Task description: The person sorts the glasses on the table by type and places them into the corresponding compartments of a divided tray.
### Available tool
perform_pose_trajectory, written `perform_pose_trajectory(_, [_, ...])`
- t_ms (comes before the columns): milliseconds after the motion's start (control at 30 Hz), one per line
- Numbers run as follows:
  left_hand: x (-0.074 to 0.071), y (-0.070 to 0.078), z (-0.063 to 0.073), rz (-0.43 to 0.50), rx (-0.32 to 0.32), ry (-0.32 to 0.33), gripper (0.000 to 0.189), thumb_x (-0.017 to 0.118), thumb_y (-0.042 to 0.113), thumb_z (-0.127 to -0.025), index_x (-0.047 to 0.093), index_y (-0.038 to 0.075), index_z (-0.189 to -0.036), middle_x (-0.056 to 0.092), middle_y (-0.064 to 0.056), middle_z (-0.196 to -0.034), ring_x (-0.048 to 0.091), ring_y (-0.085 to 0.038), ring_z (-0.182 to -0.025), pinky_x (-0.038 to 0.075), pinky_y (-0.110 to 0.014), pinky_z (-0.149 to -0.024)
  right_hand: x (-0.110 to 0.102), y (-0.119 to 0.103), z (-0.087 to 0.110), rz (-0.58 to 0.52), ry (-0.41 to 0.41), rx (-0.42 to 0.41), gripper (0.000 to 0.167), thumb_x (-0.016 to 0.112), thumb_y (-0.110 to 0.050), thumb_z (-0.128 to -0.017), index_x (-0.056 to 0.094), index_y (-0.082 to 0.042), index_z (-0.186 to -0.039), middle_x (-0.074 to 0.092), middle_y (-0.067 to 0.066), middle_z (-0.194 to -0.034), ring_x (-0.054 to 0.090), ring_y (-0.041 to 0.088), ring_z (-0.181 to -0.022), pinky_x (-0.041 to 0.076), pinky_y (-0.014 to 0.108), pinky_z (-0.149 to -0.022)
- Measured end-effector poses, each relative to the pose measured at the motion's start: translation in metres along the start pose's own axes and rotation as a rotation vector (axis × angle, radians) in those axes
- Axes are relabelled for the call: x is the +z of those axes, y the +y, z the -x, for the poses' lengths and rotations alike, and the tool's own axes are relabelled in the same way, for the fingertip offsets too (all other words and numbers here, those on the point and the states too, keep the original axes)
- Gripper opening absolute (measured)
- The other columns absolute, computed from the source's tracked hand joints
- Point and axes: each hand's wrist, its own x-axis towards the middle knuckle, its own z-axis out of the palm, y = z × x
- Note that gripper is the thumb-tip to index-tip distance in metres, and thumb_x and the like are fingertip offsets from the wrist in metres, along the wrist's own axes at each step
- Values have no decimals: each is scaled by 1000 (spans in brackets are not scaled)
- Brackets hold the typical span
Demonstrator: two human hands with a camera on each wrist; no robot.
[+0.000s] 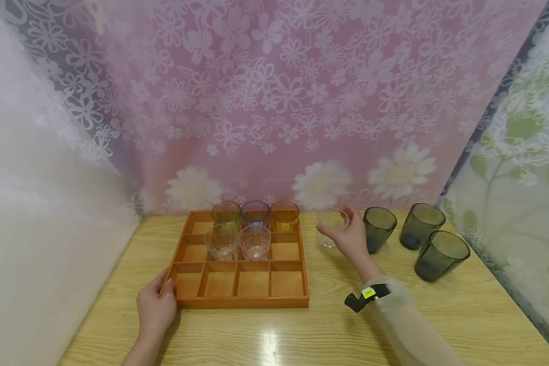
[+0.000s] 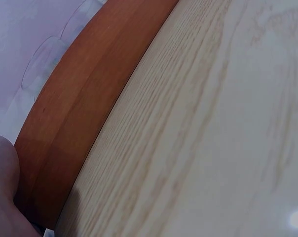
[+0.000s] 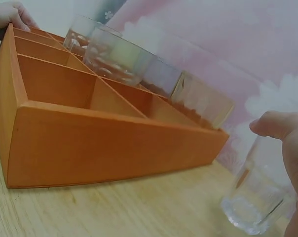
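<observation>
The clear glass point(image 3: 255, 197) was colourless and see-through, with a thick, glinting base; it was at the right of the wooden tray point(image 1: 242, 303), apart from it, though whether its base touched the tabletop point(image 1: 256, 333) could not be told. The right hand point(image 1: 353, 241) reached forward from the lower right, thumb on the near left side of this glass and fingers beyond, gripping it near the rim. The left hand point(image 1: 157, 307) pinched the tray's front left corner between thumb and fingers. In the tray, a green glass point(image 1: 226, 216), a purple glass point(image 1: 255, 209) and an amber glass point(image 1: 284, 216) stood in the back row, 2 colourless glasses point(image 1: 254, 245) in the middle row. At the far right, 3 smoky dark glasses point(image 1: 379, 227) stood upright.
</observation>
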Motion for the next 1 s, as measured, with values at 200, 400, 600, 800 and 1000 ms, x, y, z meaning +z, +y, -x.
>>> perform_pose_trajectory(200, [1, 1, 0, 4, 16, 10, 39, 57, -3, -104, 60, -11, -142, 63, -29, -138, 55, -41, -134, 45, -56, -108, 2, 15, -2, -21, -15, 65, 107, 94, -31, -84, 29, -5, -164, 43, 18, -161, 35, 31, -152, 36, 52, -119])
perform_pose_trajectory(400, [3, 0, -1, -12, 38, 33, 38, 58, -4, -103, 62, -11, -140, 65, -28, -135, 58, -40, -130, 45, -56, -106, 4, 24, -7, -12, -50, 51, 98, 93, -29, -85, 36, 0, -159, 47, 23, -157, 40, 36, -149, 35, 51, -120])
perform_pose_trajectory(600, [3, 0, -1, -9, 40, 36, 38, 57, -4, -103, 61, -12, -140, 64, -30, -136, 57, -41, -131, 45, -57, -106, 2, 22, -9, 37, -67, 20, 89, 92, -28, -85, 44, 3, -153, 51, 23, -153, 45, 35, -145, 37, 50, -119])
perform_pose_trajectory(800, [2, 1, -1, -10, 26, 31, 39, 57, -3, -103, 61, -11, -141, 64, -29, -136, 58, -39, -131, 46, -36, -105, 0, 11, -9, 4, -98, -44, 81, 91, -23, -86, 49, 1, -151, 54, 22, -150, 48, 36, -143, 38, 47, -120])
perform_pose_trajectory(1000, [2, 1, 0, -9, 21, 26, 39, 57, -2, -104, 61, -11, -141, 64, -28, -137, 57, -39, -131, 46, -41, -105, -3, -4, -6, 6, -141, -91, 83, 92, -20, -85, 48, 3, -152, 57, 19, -148, 49, 36, -141, 38, 46, -119])
